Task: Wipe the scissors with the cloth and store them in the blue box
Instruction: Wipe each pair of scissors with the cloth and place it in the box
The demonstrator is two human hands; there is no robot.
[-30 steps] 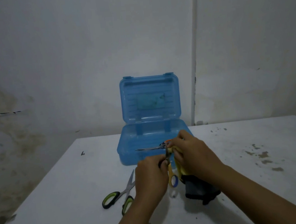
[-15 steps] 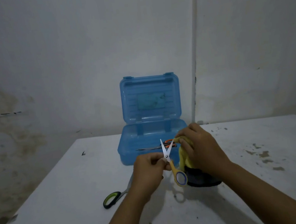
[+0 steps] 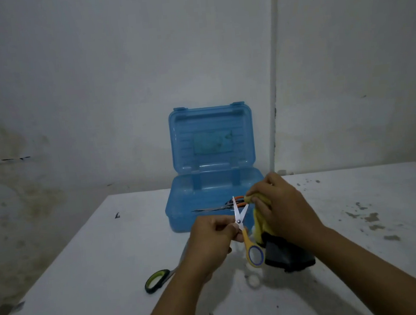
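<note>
My left hand (image 3: 213,240) grips small yellow-handled scissors (image 3: 246,235) near the pivot, blades spread and pointing up, one handle loop hanging down. My right hand (image 3: 280,208) holds a yellow and dark cloth (image 3: 273,242) just right of the blades, its fingers pinching the cloth at the tip of the right blade. Behind both hands the blue box (image 3: 181,210) stands open with its lid upright, and orange-handled scissors (image 3: 221,206) lie inside. Green-handled scissors (image 3: 160,280) lie on the table, partly hidden under my left forearm.
The white table (image 3: 85,270) has dark stains at the right side (image 3: 370,218) and a small dark fleck at the left (image 3: 117,215). A stained wall with a vertical white pipe (image 3: 274,74) rises directly behind the table's far edge.
The yellow scissors have been raised and their blades opened upward. My right hand moved with the cloth from over the scissors to the right blade's tip.
</note>
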